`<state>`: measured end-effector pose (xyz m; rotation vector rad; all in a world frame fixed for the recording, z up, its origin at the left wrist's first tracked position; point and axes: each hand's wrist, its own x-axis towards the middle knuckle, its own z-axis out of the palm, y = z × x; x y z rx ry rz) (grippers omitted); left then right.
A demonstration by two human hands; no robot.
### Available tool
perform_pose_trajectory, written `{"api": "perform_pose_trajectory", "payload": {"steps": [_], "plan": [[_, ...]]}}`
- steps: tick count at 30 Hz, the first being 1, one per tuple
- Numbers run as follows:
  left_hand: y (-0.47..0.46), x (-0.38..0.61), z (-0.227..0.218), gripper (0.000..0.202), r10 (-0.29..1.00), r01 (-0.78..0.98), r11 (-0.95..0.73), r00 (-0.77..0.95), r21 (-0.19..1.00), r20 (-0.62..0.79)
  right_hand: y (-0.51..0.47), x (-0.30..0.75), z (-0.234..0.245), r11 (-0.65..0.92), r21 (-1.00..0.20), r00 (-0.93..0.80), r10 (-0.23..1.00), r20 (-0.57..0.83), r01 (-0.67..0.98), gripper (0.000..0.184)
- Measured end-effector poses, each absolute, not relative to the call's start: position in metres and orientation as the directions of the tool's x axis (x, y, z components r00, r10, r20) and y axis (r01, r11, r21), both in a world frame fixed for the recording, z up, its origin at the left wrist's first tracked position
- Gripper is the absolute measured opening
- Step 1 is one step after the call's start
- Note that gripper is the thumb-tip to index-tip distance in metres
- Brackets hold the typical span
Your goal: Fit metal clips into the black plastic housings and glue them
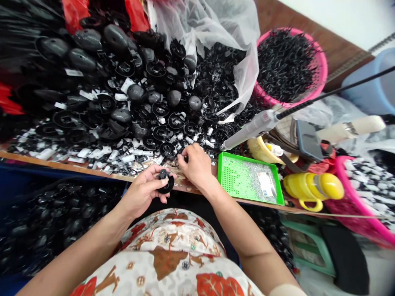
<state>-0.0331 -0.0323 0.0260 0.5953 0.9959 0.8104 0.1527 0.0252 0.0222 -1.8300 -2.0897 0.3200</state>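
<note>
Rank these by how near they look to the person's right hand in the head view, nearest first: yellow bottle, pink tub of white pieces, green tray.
1. Green tray: just right of the right hand.
2. Yellow bottle: past the tray's right end.
3. Pink tub of white pieces: farthest, at the picture's right edge.

The part is black, the tray green, the garment leaf-patterned.
</note>
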Motion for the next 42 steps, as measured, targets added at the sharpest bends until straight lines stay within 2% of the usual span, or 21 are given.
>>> {"api": "perform_pose_trajectory", "payload": {"steps": [2, 4, 5, 7, 9, 13, 19, 24, 28, 32, 40, 42], "plan": [[-0.035, -0.032, 0.023, 0.042, 0.822, -0.287, 0.557, 0.321, 0.779, -0.47, 0.022, 0.163, 0.023, 0.101, -0.6, -0.02, 0.99, 0.14, 0.794, 0.013], [-0.037, -0.029, 0.018, 0.043, 0.831, -0.237, 0.534, 0.324, 0.811, -0.452, 0.016, 0.17, 0.024, 0.064, -0.839, 0.047, 0.993, 0.106, 0.541, 0.011], [-0.038, -0.027, 0.016, 0.042, 0.837, -0.205, 0.518, 0.323, 0.831, -0.442, 0.011, 0.17, 0.024, 0.034, -0.926, 0.07, 0.995, 0.065, 0.376, 0.017], [-0.039, -0.022, 0.013, 0.04, 0.853, -0.15, 0.478, 0.316, 0.865, -0.416, -0.002, 0.166, 0.025, -0.043, -0.995, 0.096, 0.995, -0.035, 0.088, 0.033], [-0.04, -0.015, 0.013, 0.039, 0.872, -0.132, 0.434, 0.312, 0.891, -0.378, -0.016, 0.158, 0.024, -0.091, -0.995, 0.108, 0.99, -0.094, -0.029, 0.037], [-0.041, -0.007, 0.017, 0.036, 0.888, -0.125, 0.389, 0.314, 0.913, -0.335, -0.034, 0.148, 0.021, -0.061, -0.998, 0.13, 0.99, -0.058, 0.019, 0.032], [-0.042, -0.006, 0.022, 0.033, 0.88, -0.055, 0.383, 0.325, 0.922, -0.346, -0.038, 0.153, 0.02, -0.005, -1.0, 0.107, 0.994, -0.004, 0.016, 0.039], [-0.042, -0.008, 0.018, 0.028, 0.872, 0.03, 0.377, 0.327, 0.926, -0.365, -0.043, 0.155, 0.021, 0.084, -0.981, 0.005, 0.996, 0.086, 0.176, 0.031], [-0.042, -0.009, 0.019, 0.028, 0.858, 0.012, 0.391, 0.357, 0.92, -0.369, -0.048, 0.152, 0.019, 0.145, -0.958, 0.026, 0.987, 0.157, 0.248, 0.029], [-0.043, -0.013, 0.018, 0.03, 0.847, 0.008, 0.39, 0.391, 0.921, -0.362, -0.049, 0.151, 0.019, 0.119, -0.965, 0.03, 0.991, 0.129, 0.232, 0.029], [-0.044, -0.016, 0.02, 0.03, 0.861, 0.043, 0.308, 0.413, 0.95, -0.298, -0.047, 0.154, 0.032, 0.108, -0.939, -0.06, 0.994, 0.093, 0.326, 0.022], [-0.045, -0.015, 0.021, 0.03, 0.862, 0.039, 0.317, 0.406, 0.948, -0.305, -0.049, 0.154, 0.032, 0.147, -0.918, -0.071, 0.989, 0.13, 0.369, 0.019]]}}
